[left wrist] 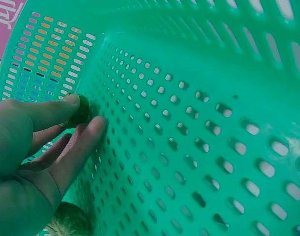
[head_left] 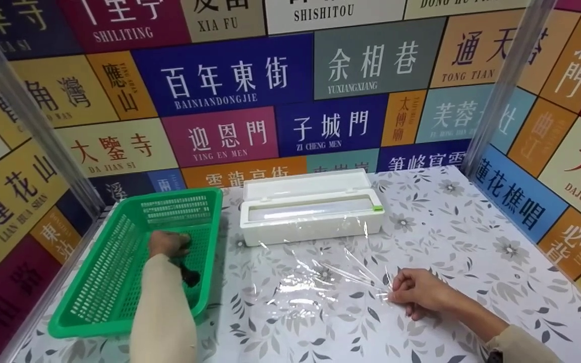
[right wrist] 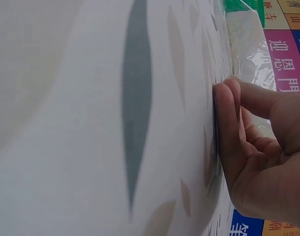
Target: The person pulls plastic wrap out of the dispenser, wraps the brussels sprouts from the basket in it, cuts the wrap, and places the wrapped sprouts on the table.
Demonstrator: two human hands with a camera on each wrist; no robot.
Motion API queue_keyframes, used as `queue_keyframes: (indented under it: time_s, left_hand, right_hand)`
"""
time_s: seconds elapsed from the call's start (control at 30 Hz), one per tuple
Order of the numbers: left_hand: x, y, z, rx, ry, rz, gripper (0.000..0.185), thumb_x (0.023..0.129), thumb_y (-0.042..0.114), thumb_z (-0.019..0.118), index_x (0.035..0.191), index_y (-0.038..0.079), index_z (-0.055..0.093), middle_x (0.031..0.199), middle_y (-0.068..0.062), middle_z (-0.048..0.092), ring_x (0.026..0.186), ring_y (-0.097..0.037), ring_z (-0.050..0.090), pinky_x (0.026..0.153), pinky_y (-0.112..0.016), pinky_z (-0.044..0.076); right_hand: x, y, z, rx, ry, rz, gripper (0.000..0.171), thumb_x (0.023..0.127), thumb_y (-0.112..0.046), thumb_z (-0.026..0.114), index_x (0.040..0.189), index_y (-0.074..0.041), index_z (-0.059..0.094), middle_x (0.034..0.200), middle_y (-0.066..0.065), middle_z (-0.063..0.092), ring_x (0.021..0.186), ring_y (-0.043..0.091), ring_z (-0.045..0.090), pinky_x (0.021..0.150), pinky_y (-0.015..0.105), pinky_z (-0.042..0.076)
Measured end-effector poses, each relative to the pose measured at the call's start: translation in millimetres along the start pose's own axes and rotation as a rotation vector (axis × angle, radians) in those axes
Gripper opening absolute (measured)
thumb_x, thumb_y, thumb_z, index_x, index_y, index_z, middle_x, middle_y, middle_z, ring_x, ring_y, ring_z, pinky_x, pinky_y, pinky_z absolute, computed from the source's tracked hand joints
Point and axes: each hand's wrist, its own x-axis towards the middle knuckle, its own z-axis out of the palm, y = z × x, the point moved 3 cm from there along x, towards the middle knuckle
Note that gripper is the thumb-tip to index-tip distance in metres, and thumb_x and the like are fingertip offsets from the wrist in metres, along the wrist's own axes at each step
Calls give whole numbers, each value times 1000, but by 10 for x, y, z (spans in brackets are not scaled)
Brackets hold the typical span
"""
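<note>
Inside the green basket, my left hand reaches down. The left wrist view shows its thumb and fingers pinching a small, dark green, roundish item, partly hidden by the fingers, its kind unclear. A second roundish green-brown item lies below that hand in the basket. My right hand pinches a gathered edge of clear plastic wrap just above the table. The sheet spreads over the tablecloth in front of the white cling film box, whose lid stands raised and which holds a film roll.
A flowered cloth covers the table. A bright green slider sits at the box's right end. Behind stands a wall of coloured sign panels, with clear upright posts at the corners. A dark object shows beside my left wrist.
</note>
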Motion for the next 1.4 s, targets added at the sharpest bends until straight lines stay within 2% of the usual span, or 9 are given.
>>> queue_keyframes:
  time_s: [0.07, 0.13, 0.23, 0.33, 0.43, 0.77, 1.0, 1.13, 1.4]
  left_hand:
    - [-8, 26, -16, 31, 15, 2, 25, 90, 11, 67, 105, -9, 62, 87, -15, 69, 64, -15, 70, 63, -31, 60]
    - [-21, 57, -35, 57, 16, 6, 23, 91, 14, 67, 103, -5, 62, 90, -14, 68, 73, -19, 70, 66, -33, 59]
    - [-54, 123, -76, 43, -19, 26, 34, 94, 18, 65, 118, -7, 62, 116, -23, 66, 99, -32, 69, 79, -38, 60]
    - [-82, 200, -125, -32, -86, 42, 49, 98, 20, 62, 137, -7, 52, 145, -28, 50, 128, -41, 56, 97, -44, 57]
    - [-112, 278, -176, -68, -126, 38, 55, 100, 23, 60, 143, -8, 46, 153, -29, 41, 138, -44, 47, 105, -46, 52]
    - [-276, 693, -253, -68, -21, 151, 58, 99, 25, 61, 147, -3, 43, 146, -28, 51, 133, -39, 54, 98, -38, 56]
    - [-425, 974, -192, -32, -50, 213, 57, 99, 27, 62, 147, 0, 45, 147, -25, 51, 131, -37, 57, 100, -40, 56]
    - [-511, 1084, -141, -29, -45, 248, 54, 99, 28, 63, 144, 1, 49, 142, -24, 56, 125, -35, 61, 95, -38, 58]
    - [-705, 1309, 7, -134, -66, 332, 52, 98, 25, 65, 141, 1, 50, 133, -20, 58, 99, -14, 66, 91, -36, 60]
  right_hand:
    - [7, -10, -1, 0, 2, 3, 29, 88, -17, 76, 101, 0, 55, 79, 2, 65, 52, 10, 59, 46, 25, 54]
    - [9, -15, 3, 0, -2, 3, 30, 88, -17, 76, 101, 0, 55, 79, 3, 65, 52, 10, 59, 46, 25, 54]
    - [8, -18, 10, -1, -7, -1, 30, 87, -17, 76, 100, 0, 56, 79, 2, 66, 52, 9, 59, 46, 25, 54]
    - [3, -13, 10, 7, -3, 10, 31, 86, -18, 77, 100, 0, 56, 79, 2, 66, 51, 9, 59, 47, 25, 54]
    - [1, -6, 12, 13, 3, 18, 31, 86, -18, 77, 100, -1, 56, 79, 2, 65, 52, 9, 59, 47, 25, 55]
    - [28, 12, 31, 16, -14, -14, 31, 88, -18, 76, 101, 0, 55, 79, 1, 64, 53, 9, 59, 47, 25, 55]
    - [27, 19, -1, -3, -4, -17, 31, 87, -18, 77, 101, 0, 56, 78, 1, 65, 53, 9, 59, 48, 26, 56]
    - [26, 12, -3, -9, -2, -18, 30, 87, -18, 76, 101, -1, 56, 78, 0, 65, 52, 9, 59, 49, 26, 56]
    - [23, 13, 2, 7, -1, -10, 30, 88, -17, 76, 102, 0, 56, 79, 1, 65, 54, 9, 59, 49, 26, 56]
